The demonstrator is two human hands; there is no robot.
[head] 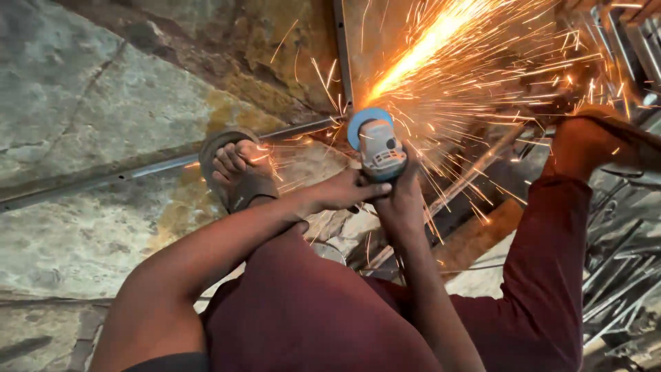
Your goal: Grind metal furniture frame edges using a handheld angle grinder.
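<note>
While sparks [441, 62] fan out ahead of me toward the upper right, I hold an angle grinder [379, 148] in both hands, close together in front of my knees. My left hand [348, 189] reaches in from the left and wraps its fingers against the lower side of the grey body, the thumb lying along it. My right hand [401, 200] closes on the grinder from below and behind, so the two hands touch one another around the tool. Both are clamped on it; neither is free.

The grinder points away from me, with its blue guard [363, 118] at the far end, and the disc meets a thin metal frame [342, 55] just where an upright strip joins a long bar [138, 171] that runs off to the left across the stone floor [82, 103]. The brightest streak of sparks starts right at that joint.

My left foot, in a grey sandal [237, 169], stands on the bar just beside the grinder, toes spread toward the sparks. My right leg, in dark red trousers [544, 262], stretches out to the right, and its foot [595, 138] rests well apart from the tool among a heap of metal rods [620, 269]. A brown wooden plank [475, 234] lies under the sparks between my legs.
</note>
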